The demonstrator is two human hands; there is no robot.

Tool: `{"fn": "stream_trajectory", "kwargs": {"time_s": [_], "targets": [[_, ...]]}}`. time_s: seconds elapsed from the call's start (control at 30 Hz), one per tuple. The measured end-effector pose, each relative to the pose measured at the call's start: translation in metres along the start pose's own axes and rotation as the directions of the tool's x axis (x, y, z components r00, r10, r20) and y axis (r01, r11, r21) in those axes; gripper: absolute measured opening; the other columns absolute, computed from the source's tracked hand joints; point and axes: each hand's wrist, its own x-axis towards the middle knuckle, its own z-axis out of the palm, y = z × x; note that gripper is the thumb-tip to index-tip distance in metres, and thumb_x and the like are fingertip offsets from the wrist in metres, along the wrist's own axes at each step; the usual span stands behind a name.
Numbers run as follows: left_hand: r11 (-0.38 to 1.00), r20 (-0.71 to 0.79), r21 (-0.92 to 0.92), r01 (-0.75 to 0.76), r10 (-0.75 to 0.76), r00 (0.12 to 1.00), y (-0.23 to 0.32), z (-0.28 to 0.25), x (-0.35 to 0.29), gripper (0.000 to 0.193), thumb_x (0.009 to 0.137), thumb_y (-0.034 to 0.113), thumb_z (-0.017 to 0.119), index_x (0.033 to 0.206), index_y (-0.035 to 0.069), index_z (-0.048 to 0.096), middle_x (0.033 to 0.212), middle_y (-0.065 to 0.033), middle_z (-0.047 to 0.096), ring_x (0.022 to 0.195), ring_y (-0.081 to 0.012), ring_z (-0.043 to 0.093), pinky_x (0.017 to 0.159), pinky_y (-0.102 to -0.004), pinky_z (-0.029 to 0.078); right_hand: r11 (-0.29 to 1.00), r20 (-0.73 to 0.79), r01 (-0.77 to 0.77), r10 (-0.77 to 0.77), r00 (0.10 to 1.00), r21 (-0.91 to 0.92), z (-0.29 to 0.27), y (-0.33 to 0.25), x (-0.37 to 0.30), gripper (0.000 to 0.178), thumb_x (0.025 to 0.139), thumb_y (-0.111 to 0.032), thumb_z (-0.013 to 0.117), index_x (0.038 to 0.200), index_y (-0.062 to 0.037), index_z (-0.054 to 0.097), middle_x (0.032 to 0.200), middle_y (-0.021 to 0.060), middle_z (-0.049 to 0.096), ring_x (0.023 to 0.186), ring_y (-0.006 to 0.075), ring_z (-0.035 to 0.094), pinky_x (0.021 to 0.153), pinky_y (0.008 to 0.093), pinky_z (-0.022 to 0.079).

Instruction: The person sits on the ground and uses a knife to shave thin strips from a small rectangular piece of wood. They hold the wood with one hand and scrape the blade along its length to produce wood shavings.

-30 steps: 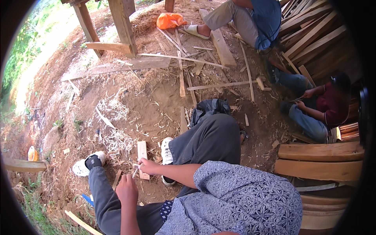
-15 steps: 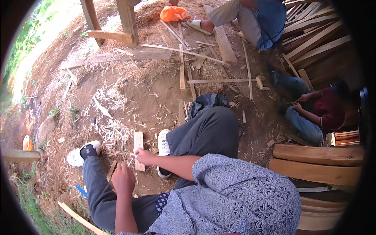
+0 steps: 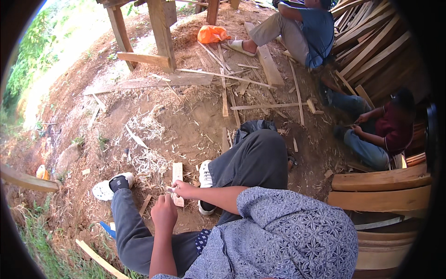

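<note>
My left hand [image 3: 164, 214] is closed, its knuckles up, just above my bent left leg. What it grips is hidden behind the fingers. Close against it, my right hand [image 3: 185, 189] is closed too, and a small thin pale piece [image 3: 170, 189] pokes out between the two hands; its kind is too small to make out. Beneath and beyond the right hand a short flat board [image 3: 177, 173] lies on the dirt. My white shoes [image 3: 206, 176] are planted on either side of that board.
Pale wood shavings [image 3: 147, 135] and sticks litter the ground. An orange bag [image 3: 213, 34] lies at the back. Two people [image 3: 290, 32] sit at the right, one holding something small. Thick curved timbers [image 3: 381, 180] are stacked beside me; a blue object [image 3: 108, 229] lies by my left leg.
The whole view has shifted, so the scene sits farther right and lower. My hands have come closer together; the thin piece between them shows less. Both stay closed.
</note>
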Motion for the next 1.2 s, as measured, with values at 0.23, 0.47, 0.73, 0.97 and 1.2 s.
{"fn": "stream_trajectory", "kwargs": {"time_s": [0.23,0.47,0.73,0.97,1.2], "targets": [[0.999,-0.141,-0.01,0.044,-0.045,0.989,0.001,0.006,0.011,0.012,0.086,0.012,0.066,0.082,0.008,0.055,0.081,-0.0096,0.057,0.07,-0.03,0.064,0.056,-0.0423,0.05,1.0,-0.001,-0.011,0.011,1.0,0.016,-0.011,-0.017,-0.01,0.04,0.102,-0.037,0.061,0.13,-0.0095,0.054,0.084,0.0044,0.067,0.067,0.0112,0.06,0.059,0.0295,0.049],[0.992,-0.147,-0.127,-0.011,-0.008,0.989,-0.013,0.009,0.019,0.009,0.082,0.009,0.068,0.087,0.008,0.061,0.082,-0.0104,0.058,0.067,-0.0315,0.064,0.056,-0.0436,0.051,0.999,-0.051,0.006,-0.008,0.999,-0.04,-0.004,-0.018,0.0,0.036,0.099,-0.028,0.067,0.126,-0.0091,0.054,0.084,0.0076,0.069,0.067,0.0139,0.067,0.054,0.0322,0.053],[0.972,0.074,-0.167,0.167,-0.157,0.985,-0.037,0.0,0.0,0.012,0.092,0.012,0.064,0.099,0.006,0.056,0.093,-0.0116,0.059,0.079,-0.0343,0.065,0.064,-0.0455,0.052,0.984,-0.042,0.102,-0.109,0.993,-0.143,0.006,-0.03,-0.018,0.022,0.1,-0.024,0.064,0.112,-0.0059,0.061,0.083,0.0079,0.071,0.076,0.0154,0.068,0.066,0.0323,0.052],[0.931,0.177,-0.223,0.29,-0.254,0.951,-0.04,-0.002,0.013,0.018,0.098,0.012,0.062,0.096,0.003,0.046,0.093,-0.0182,0.054,0.082,-0.0444,0.06,0.068,-0.0511,0.048,0.97,-0.062,0.053,-0.07,0.996,-0.235,-0.004,-0.028,-0.015,0.021,0.101,-0.02,0.064,0.115,-0.0045,0.062,0.088,0.0078,0.07,0.075,0.01,0.062,0.066,0.0286,0.048],[0.939,0.188,-0.205,0.275,-0.238,0.953,-0.035,0.005,0.019,0.017,0.098,0.013,0.061,0.097,0.004,0.046,0.092,-0.0187,0.055,0.08,-0.0446,0.06,0.067,-0.0524,0.048,0.988,-0.067,0.012,-0.022,0.997,-0.154,-0.007,-0.021,-0.009,0.018,0.1,-0.019,0.066,0.112,-0.0065,0.064,0.082,0.0058,0.069,0.071,0.0111,0.062,0.062,0.0289,0.048]]}}
